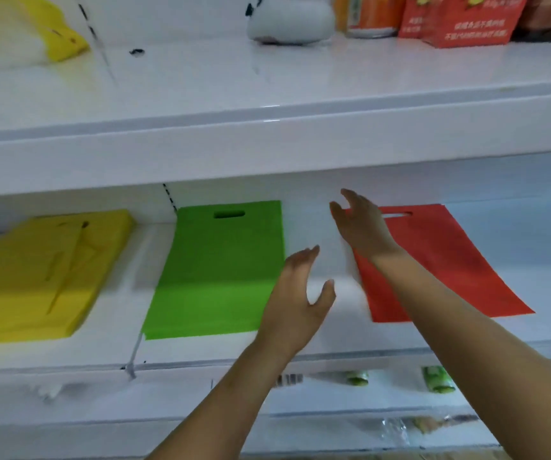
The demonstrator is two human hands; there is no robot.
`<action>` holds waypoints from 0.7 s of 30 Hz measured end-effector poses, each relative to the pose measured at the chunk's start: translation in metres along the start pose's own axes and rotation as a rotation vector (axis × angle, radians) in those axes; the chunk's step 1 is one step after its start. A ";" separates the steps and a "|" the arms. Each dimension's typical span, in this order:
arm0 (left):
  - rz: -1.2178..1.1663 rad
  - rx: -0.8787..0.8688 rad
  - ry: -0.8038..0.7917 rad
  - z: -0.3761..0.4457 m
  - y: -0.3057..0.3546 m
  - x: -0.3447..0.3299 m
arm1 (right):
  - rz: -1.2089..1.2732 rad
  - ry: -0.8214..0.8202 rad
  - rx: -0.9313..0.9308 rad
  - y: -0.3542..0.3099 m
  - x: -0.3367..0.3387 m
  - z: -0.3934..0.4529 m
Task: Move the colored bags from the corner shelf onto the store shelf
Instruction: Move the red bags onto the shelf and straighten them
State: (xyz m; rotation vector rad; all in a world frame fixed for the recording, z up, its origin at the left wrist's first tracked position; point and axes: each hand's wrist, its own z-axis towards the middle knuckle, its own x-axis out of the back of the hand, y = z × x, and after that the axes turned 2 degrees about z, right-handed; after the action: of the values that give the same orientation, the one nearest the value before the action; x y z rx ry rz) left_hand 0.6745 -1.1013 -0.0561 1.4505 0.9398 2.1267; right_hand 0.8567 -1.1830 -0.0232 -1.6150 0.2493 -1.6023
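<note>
Both hands are open and hold nothing, the left hand (300,293) by the green bag (217,270) mid-frame, the right hand (360,224) over the red bag (440,260), likely laid flat to show.

Glossy white shelf (267,94); seemingly matt cloth bags (221,270).

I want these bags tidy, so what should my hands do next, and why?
Probably lower the right hand onto the red bag and square it up: it lies skewed, while the green bag sits straighter. Both the right and the left hand are open, holding nothing.
</note>
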 end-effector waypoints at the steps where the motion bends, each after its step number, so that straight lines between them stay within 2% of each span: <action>1: -0.009 0.010 0.031 -0.006 -0.006 0.019 | 0.016 0.003 0.042 -0.023 -0.010 -0.006; 7: -0.040 0.102 0.206 -0.062 -0.075 0.141 | 0.091 -0.062 0.179 -0.167 -0.096 -0.042; 14: -0.019 0.252 0.424 -0.156 -0.186 0.289 | 0.106 -0.173 0.305 -0.332 -0.230 -0.089; 21: 0.005 0.400 0.597 -0.233 -0.281 0.408 | 0.145 -0.273 0.466 -0.470 -0.343 -0.135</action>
State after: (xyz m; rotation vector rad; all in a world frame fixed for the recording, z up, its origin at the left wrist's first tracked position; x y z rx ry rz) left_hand 0.2904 -0.7113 -0.0462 0.9616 1.6512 2.5315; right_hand 0.4893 -0.7134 0.0121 -1.3915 -0.1414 -1.2013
